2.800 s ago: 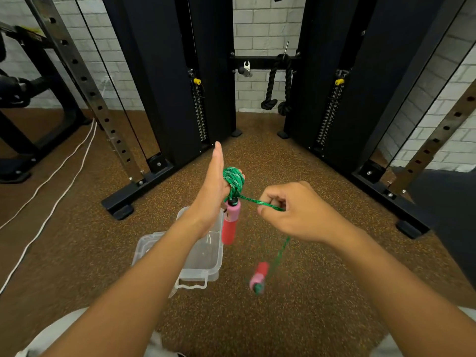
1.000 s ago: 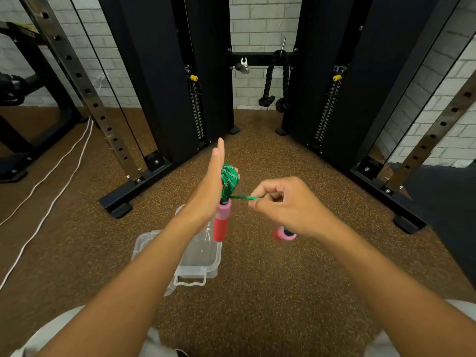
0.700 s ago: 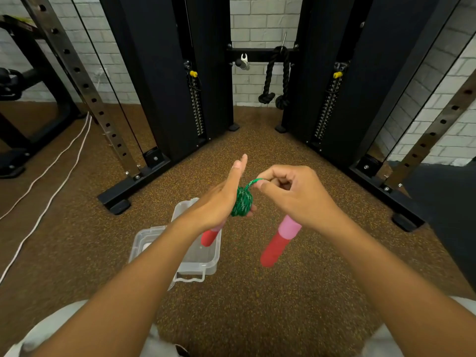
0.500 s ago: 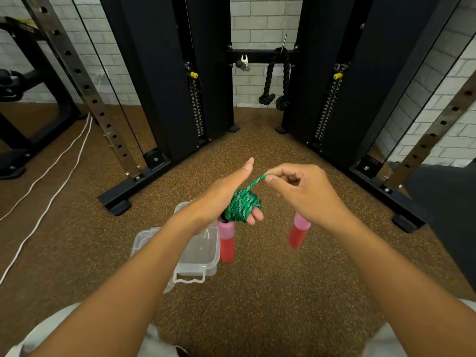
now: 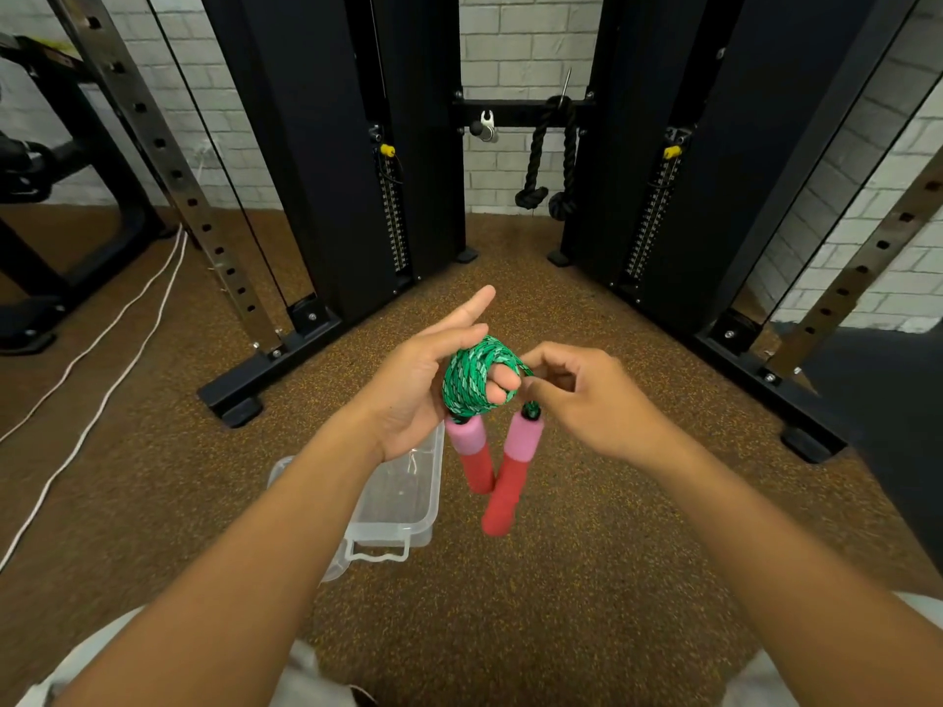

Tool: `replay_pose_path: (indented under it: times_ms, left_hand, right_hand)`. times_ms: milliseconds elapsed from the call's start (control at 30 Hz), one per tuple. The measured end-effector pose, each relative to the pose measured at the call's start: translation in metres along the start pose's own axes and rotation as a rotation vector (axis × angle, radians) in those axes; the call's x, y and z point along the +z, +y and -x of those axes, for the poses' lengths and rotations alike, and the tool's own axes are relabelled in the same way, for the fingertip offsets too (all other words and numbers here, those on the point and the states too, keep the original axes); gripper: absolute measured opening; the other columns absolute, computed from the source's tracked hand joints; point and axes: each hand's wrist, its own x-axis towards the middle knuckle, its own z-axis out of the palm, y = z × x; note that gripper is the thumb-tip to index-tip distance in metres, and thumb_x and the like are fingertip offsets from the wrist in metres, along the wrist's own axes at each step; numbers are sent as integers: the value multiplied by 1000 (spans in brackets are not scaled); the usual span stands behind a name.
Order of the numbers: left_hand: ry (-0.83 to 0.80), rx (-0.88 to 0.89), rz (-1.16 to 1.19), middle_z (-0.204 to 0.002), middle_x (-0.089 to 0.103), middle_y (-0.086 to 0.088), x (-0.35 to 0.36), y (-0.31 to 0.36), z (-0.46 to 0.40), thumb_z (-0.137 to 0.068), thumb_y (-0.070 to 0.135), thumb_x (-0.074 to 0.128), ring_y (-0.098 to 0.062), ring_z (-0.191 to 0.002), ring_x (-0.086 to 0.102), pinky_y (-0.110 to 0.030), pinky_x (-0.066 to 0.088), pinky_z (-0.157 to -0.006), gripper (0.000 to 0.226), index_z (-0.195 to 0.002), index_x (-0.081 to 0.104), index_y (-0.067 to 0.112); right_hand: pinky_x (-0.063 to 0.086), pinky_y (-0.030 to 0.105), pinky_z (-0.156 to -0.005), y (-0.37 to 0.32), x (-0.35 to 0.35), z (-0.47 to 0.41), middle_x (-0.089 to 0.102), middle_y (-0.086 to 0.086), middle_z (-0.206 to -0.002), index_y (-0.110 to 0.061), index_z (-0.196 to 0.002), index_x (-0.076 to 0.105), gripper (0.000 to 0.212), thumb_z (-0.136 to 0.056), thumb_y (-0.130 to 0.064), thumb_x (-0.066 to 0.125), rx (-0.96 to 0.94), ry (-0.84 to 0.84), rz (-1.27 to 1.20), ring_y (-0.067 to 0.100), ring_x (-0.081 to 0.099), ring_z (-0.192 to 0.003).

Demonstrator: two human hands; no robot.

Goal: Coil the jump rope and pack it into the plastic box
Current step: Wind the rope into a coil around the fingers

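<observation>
Head view showed no readable writing or brand on anything. One jump rope (image 5: 472,380) — green cord wound into a single bundle around the fingers of the left hand (image 5: 418,395), whose forefinger pointed straight out and far. Two pink-and-red handles (image 5: 502,477) hung side by side below the bundle, the right one lower. The right hand (image 5: 581,400) pinched the cord's last stretch between thumb and fingertips just right of the bundle, its grip closed on it. One clear plastic box (image 5: 393,507) sat open on the brown floor (image 5: 561,604), near and left of the handles. Two white cables (image 5: 117,344) lay at far left.
</observation>
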Motion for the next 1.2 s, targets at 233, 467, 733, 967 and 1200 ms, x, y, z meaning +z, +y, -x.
replay_pose_path:
  times_ms: [233, 467, 733, 967, 1200]
  left_hand:
    - [-40, -3, 47, -69, 70, -15, 2, 3, 2, -103, 18, 40, -17, -54, 62, -24, 55, -59, 52, -155, 43, 28]
    - [-25, 16, 52, -69, 69, -15, 1, 4, 2, -105, 17, 37, -18, -55, 62, -23, 56, -58, 50, -154, 43, 25]
    - [27, 60, 56, -67, 68, -13, -3, 5, 0, -106, 16, 35, -16, -53, 61, -23, 54, -56, 47, -151, 47, 24]
    - [73, 42, -90, -66, 68, -14, -6, 4, -3, -106, 14, 37, -17, -52, 60, -23, 53, -54, 42, -143, 57, 17]
    - [50, 56, 56, -83, 74, -16, -1, 2, -3, -107, 16, 35, -18, -68, 70, -25, 59, -68, 45, -149, 50, 17]
  right_hand:
    - [51, 21, -75, 8, 6, -2, 68, -4, -90, -25, -95, 74, 14, -90, -12, 75, 37, 92, 58, 5, 64, -79]
    - [59, 24, -79, 4, 4, -2, 75, -7, -89, -31, -108, 71, 26, -91, -12, 75, 91, 121, -15, 10, 72, -86]
    - [59, 29, -83, 1, 1, -1, 79, 0, -95, -17, -111, 73, 21, -94, -6, 71, 136, 16, -141, 15, 75, -90]
    - [56, 16, -73, -2, -4, -1, 77, -2, -87, -11, -101, 72, 21, -98, 4, 58, 124, -12, -170, 1, 69, -76]
    - [56, 32, -99, -10, 18, 3, 77, 0, -111, -20, -119, 70, 24, -104, -10, 54, 168, -78, -334, 13, 73, -104]
